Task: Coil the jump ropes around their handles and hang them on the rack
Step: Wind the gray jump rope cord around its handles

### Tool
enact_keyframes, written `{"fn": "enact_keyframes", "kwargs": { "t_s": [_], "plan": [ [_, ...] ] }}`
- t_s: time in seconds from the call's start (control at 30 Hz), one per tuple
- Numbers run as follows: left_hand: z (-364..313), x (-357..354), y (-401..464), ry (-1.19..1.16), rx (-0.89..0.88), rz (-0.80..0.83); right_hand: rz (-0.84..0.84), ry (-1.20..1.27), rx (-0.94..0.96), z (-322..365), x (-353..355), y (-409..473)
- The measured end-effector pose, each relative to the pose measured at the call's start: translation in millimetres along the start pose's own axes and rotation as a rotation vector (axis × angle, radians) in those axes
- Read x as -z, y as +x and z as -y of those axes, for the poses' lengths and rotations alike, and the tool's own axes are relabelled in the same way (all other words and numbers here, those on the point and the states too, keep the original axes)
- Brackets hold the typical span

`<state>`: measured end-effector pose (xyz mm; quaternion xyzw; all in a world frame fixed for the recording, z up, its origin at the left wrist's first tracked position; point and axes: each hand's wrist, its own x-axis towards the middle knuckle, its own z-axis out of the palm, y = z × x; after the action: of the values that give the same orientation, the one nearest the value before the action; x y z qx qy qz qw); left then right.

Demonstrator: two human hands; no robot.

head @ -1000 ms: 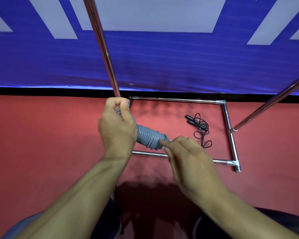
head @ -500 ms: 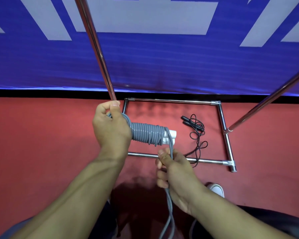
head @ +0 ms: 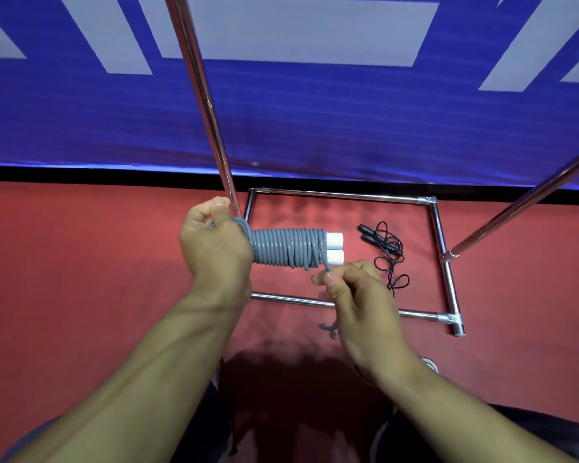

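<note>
From the head camera, the left hand (head: 214,252) gripped one end of the grey jump rope (head: 286,250), fingers curled round it, with the coil wound along two white-tipped handles (head: 335,248) pointing toward three o'clock. The right hand (head: 358,299), at five o'clock of the coil, pinched the rope's loose end just below the handle tips. A black jump rope (head: 386,252) lay loose on the red floor (head: 81,279) at three o'clock, inside the chrome rack base (head: 445,262).
</note>
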<state>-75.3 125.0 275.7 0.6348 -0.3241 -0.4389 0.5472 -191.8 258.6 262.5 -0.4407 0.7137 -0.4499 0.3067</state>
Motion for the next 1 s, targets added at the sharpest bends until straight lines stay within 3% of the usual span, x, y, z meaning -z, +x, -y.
{"fn": "enact_keyframes", "kwargs": {
  "t_s": [0.3, 0.5, 0.67, 0.73, 0.87, 1.0],
  "plan": [
    [2.0, -5.2, -11.3, -0.037, 0.174, 0.023, 0.023, 0.633, -0.324, 8.1, -1.8, 7.4],
    [13.6, -2.0, -18.3, 0.047, 0.188, 0.141, 0.055, 0.692, -0.329, 14.8, -1.0, 6.7],
    [6.9, 5.1, -23.6, 0.41, -0.259, 0.229, 0.028, 0.696, -0.378, 15.5, 2.3, 10.8],
    [4.7, 5.7, -24.0, 0.471, -0.329, 0.213, 0.029, 0.695, -0.387, 15.0, 2.9, 10.9],
    [5.8, 1.7, -18.1, 0.298, -0.206, 0.206, 0.073, 0.656, -0.318, 13.7, 5.3, 11.1],
    [-6.7, -1.6, -1.2, 0.041, 0.009, 0.006, 0.22, 0.42, -0.172, 5.5, 1.8, 2.4]
  ]
}}
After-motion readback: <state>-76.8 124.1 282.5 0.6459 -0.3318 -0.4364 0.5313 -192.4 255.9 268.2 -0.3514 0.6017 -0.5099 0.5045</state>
